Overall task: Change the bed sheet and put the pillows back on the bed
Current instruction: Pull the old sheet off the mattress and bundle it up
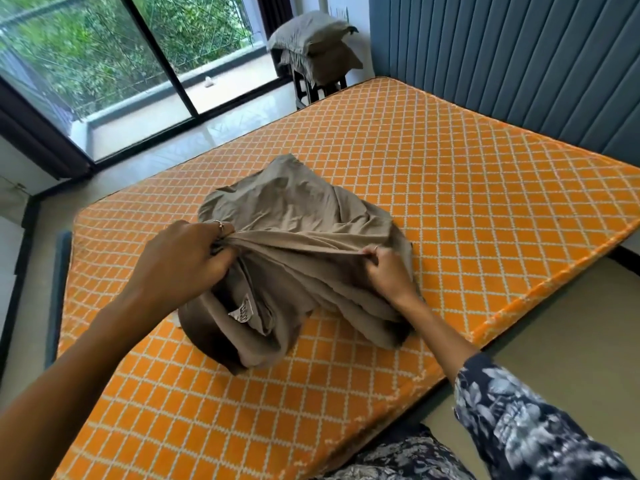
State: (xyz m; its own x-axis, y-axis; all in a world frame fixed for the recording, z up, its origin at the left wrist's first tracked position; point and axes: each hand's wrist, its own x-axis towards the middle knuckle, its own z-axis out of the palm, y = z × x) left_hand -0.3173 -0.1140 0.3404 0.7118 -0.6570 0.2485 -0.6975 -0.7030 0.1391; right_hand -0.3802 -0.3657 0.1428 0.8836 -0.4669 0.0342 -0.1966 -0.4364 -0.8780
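A bunched taupe bed sheet [294,216] lies in the middle of the bare orange mattress [467,188] with its white diamond pattern. My left hand [183,258] grips a gathered edge of the sheet at its left side. My right hand [388,271] pinches the same edge further right, and the cloth is pulled taut between the two hands. A label shows on the sheet's lower fold. Two pillows [311,43] in grey and brown covers are stacked on a dark stool beyond the mattress's far corner.
A blue padded headboard [519,64] runs along the right of the bed. A sliding glass door [104,64] with a dark frame fills the upper left, with pale floor between it and the bed. The dark stool [311,90] stands by the headboard's end.
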